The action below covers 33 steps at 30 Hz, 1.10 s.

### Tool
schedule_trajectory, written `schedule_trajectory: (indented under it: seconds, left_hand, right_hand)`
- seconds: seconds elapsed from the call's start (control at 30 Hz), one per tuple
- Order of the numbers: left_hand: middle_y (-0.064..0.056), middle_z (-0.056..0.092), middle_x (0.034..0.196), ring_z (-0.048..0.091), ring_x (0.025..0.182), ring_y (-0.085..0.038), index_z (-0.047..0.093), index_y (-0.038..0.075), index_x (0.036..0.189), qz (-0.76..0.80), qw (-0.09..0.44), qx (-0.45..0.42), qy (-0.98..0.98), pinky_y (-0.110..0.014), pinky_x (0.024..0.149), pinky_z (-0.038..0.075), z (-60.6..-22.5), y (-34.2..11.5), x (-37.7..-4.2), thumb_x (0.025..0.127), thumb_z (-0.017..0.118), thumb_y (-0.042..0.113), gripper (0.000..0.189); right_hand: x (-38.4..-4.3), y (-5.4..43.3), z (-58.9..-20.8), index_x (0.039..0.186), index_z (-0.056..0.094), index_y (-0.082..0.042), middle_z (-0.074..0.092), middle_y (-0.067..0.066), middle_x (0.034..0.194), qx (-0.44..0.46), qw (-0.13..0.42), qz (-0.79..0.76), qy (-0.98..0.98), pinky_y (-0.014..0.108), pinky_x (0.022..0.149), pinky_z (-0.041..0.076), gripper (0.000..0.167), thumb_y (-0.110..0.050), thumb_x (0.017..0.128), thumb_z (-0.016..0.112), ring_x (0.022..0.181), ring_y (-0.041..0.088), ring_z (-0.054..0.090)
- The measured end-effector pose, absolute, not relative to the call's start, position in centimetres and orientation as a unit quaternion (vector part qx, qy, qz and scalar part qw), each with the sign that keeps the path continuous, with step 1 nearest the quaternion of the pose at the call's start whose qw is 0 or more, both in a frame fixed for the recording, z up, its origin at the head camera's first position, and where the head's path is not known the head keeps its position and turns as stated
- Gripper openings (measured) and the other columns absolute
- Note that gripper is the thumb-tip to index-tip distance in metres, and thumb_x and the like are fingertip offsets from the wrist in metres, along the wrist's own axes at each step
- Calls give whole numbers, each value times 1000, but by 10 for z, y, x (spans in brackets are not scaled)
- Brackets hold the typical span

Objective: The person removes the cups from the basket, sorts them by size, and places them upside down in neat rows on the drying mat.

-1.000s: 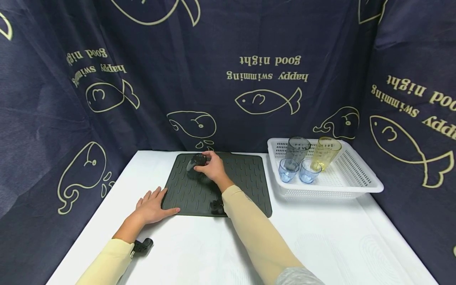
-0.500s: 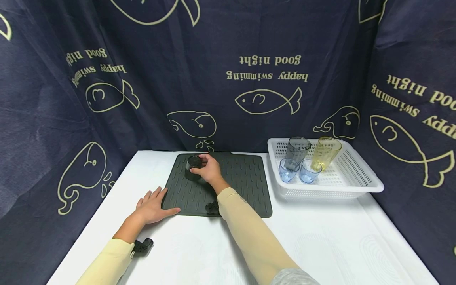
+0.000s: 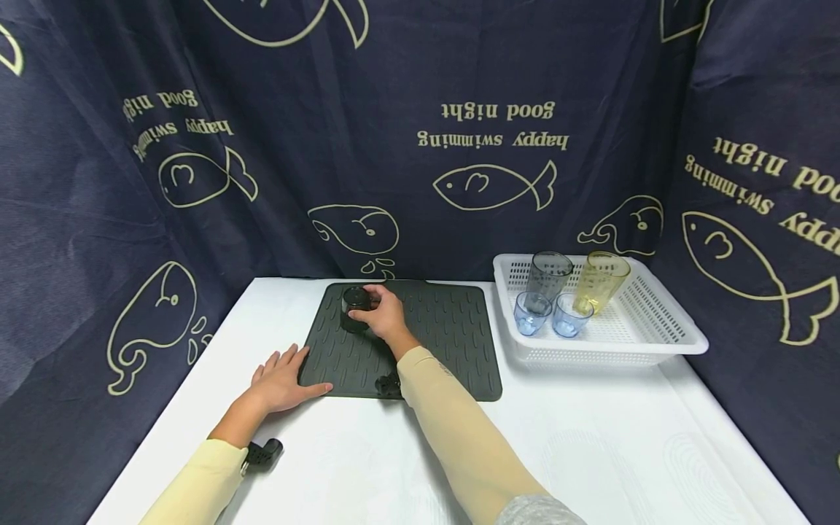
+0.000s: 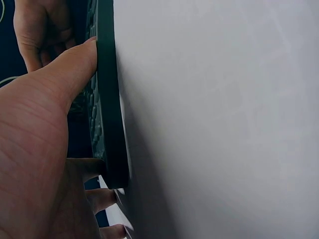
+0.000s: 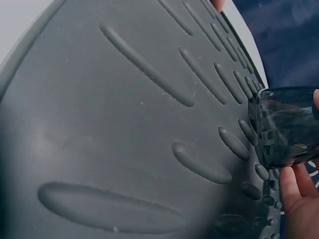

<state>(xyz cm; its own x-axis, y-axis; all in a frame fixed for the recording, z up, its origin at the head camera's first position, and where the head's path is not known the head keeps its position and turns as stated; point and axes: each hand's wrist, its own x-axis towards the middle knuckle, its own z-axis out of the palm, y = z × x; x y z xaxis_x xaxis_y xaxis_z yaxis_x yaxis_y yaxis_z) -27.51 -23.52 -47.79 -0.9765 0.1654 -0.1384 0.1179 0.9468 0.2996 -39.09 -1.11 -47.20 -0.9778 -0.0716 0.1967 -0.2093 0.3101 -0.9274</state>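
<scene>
A dark, see-through drinking glass (image 3: 354, 310) stands on the left rear part of a grey ribbed drying mat (image 3: 453, 332). My right hand (image 3: 387, 319) holds it from the right, thumb in front and fingers behind. In the right wrist view, the glass (image 5: 286, 127) meets the mat's surface, with fingertips around its side. Which end of the glass faces up I cannot tell. My left hand (image 3: 278, 383) rests with spread fingers at the mat's front left corner. Its thumb (image 4: 75, 62) touches the mat's front edge in the left wrist view.
To the right of the mat stands a white perforated basket (image 3: 663, 332). Inside are a tall grey glass (image 3: 548, 275), a tall yellow glass (image 3: 600, 281) and two small blue glasses (image 3: 531, 313). A dark blue curtain (image 3: 407, 146) hangs behind the white table (image 3: 341, 459).
My right hand has shifted slightly left with the glass, which was tilted one second ago and now stands upright. The left hand has stayed in place.
</scene>
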Motion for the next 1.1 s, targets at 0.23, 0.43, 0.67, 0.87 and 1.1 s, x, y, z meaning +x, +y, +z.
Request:
schedule_trajectory:
  seconds: [0.23,0.43,0.67,0.87,1.1]
  left_hand:
    - [-33,24,164,18,148,-63,30,0,159,142,80,74,984,-80,115,18,-478,-236,-275,84,66,74,112]
    - [-33,23,164,16,148,-63,30,0,159,147,79,73,983,-80,115,16,-479,-238,-275,83,65,76,113]
    - [-33,23,164,15,148,-63,29,0,159,159,70,77,982,-80,116,14,-483,-239,-276,80,61,82,118]
    - [-32,23,164,16,149,-62,29,0,160,152,76,73,983,-79,116,16,-480,-236,-276,82,64,77,115]
    - [-33,25,163,18,148,-63,29,0,160,138,78,71,985,-79,115,18,-479,-236,-276,84,66,74,112]
  right_hand:
    - [-390,-13,-473,138,61,-10,69,9,133,78,61,584,-805,34,97,58,65,-14,80,89,118,26,68]
    - [-391,-16,-474,138,61,-11,69,9,131,78,63,578,-810,33,97,58,64,-14,80,89,115,25,70]
    - [-390,-18,-474,137,62,-12,71,8,129,76,72,564,-819,34,95,58,64,-16,79,90,109,24,70]
    - [-389,-18,-473,136,63,-12,71,7,128,69,74,551,-828,33,95,58,63,-20,80,90,108,21,69]
    - [-385,-15,-473,137,63,-11,70,7,131,68,66,552,-828,33,98,57,63,-20,81,89,114,24,68]
